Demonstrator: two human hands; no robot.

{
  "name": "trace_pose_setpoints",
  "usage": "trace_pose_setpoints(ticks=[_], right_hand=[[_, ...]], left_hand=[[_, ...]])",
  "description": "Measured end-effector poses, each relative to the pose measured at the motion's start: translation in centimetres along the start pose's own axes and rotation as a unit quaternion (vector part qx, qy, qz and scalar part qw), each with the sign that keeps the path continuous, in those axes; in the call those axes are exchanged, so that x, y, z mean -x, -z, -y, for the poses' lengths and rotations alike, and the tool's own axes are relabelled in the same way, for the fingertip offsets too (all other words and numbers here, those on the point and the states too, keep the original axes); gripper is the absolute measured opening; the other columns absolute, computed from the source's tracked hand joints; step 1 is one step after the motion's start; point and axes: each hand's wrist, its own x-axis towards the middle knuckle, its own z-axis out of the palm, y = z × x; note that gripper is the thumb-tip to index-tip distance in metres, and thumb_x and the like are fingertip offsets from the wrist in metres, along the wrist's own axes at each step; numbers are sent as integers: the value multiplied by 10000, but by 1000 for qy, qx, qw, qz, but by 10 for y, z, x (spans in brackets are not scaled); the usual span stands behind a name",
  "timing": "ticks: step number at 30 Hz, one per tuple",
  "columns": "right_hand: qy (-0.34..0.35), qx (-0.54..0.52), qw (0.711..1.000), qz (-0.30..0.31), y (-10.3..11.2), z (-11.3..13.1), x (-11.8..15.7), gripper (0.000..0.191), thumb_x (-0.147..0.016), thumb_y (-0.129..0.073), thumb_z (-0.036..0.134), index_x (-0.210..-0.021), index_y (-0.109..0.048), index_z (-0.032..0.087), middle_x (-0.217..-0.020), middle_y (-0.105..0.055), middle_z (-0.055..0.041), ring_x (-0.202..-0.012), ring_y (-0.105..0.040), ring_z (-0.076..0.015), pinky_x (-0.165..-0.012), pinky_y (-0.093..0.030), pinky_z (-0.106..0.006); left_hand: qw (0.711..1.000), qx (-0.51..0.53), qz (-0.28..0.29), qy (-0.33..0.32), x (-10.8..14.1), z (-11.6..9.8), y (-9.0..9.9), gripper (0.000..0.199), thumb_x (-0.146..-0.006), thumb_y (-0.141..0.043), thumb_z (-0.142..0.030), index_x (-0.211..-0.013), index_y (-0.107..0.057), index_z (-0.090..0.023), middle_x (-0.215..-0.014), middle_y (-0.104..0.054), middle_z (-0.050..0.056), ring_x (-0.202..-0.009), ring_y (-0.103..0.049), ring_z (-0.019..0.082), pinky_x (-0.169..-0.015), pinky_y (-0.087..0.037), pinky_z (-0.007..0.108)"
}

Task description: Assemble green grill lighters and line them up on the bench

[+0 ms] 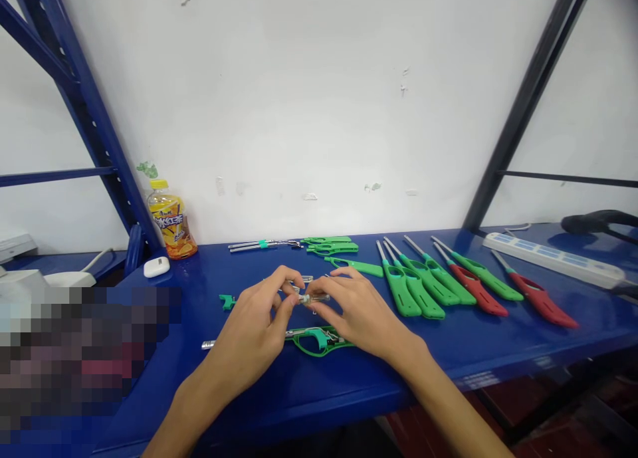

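- My left hand: thumb and forefinger pinched at the pale end of the small part below, at its left side.
- My right hand: thumb and fingers closed on the body of that same part, from the right.
- Small clear, tube-like part with a pale end: held between both my hands, above the middle of the blue tabletop; finer detail is hidden by my fingers.
- Small clear or metallic pieces: just beyond my fingertips, partly covered; exact form cannot be told.
- Opened green plastic lighter body with silver metal barrel and teal trigger: lying on the near side, below my hands, barrel to the left, right end covered by my right hand.
- Small teal plastic piece: left of my left hand.
- Slim silver metal rods with a teal fitting: far side, near the wall.
- Green plastic shell pieces: far side, right of the rods.
- Five green long-necked lighters and two red ones: slanting in a row to my right.
- White power strip with blue panels: far right.
- Yellow-capped plastic drink bottle: far left.
- Small white rounded case: nearer than the bottle.
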Motion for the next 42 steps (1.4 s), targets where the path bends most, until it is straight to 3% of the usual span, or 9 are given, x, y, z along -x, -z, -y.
trace_pose_setpoints(ticks=[9, 19, 22, 27, 38, 42], right_hand=[[2, -5, 1000, -6, 0, -2, 0, 85, -1013, -665, 216, -1077, -610, 230, -1056, -798, 3, -909, -732, -183, -998, -406, -374], [-8, 0, 1000, -3, 2, 0, 0, 68, -1015, -653, 221, -1063, -607, 233, -1028, -782, -6, -918, -695, -192, -966, -417, -356], [0, 4, 1000, 4, 3, 1, 0, 45, -1021, -631, 215, -996, -596, 228, -952, -753, -7, -873, -658, -189, -939, -424, -345], [20, 47, 998, 36, 5, 0, 0, 172, -1036, -528, 147, -892, -601, 208, -783, -687, -19, -711, -587, -192, -818, -416, -336], [44, 76, 996, 31, 7, 2, -1, 219, -987, -508, 69, -843, -613, 197, -697, -684, 1, -594, -564, -160, -821, -423, -322], [44, 70, 996, 25, 6, 3, -1, 232, -963, -492, 48, -840, -603, 211, -709, -708, 7, -612, -598, -163, -958, -414, -362]], left_hand=[[1000, -3, 0, 1, 0, -2, -1, 138, -1052, -444, -287, -1103, -567, -251, -650, -572, -78, -488, -485, 124, -532, -361, 252], [999, 30, 18, -5, 0, -5, 0, 118, -1049, -441, -258, -1071, -557, -257, -710, -580, -65, -579, -512, 138, -602, -378, 272], [999, 39, 22, -16, 1, -7, -4, 119, -1046, -418, -219, -1001, -522, -255, -736, -566, -57, -632, -521, 148, -645, -385, 284], [998, -10, 17, -60, 2, -6, -22, 212, -1007, -320, -106, -909, -442, -249, -831, -527, -22, -697, -460, 174, -664, -332, 319], [998, -30, 12, -60, 1, -1, -30, 282, -866, -334, 31, -863, -386, -246, -837, -470, -31, -701, -407, 181, -647, -265, 333], [998, -30, 1, -59, 0, 0, -31, 281, -860, -338, 33, -826, -354, -246, -819, -470, -29, -700, -400, 182, -644, -258, 332]])
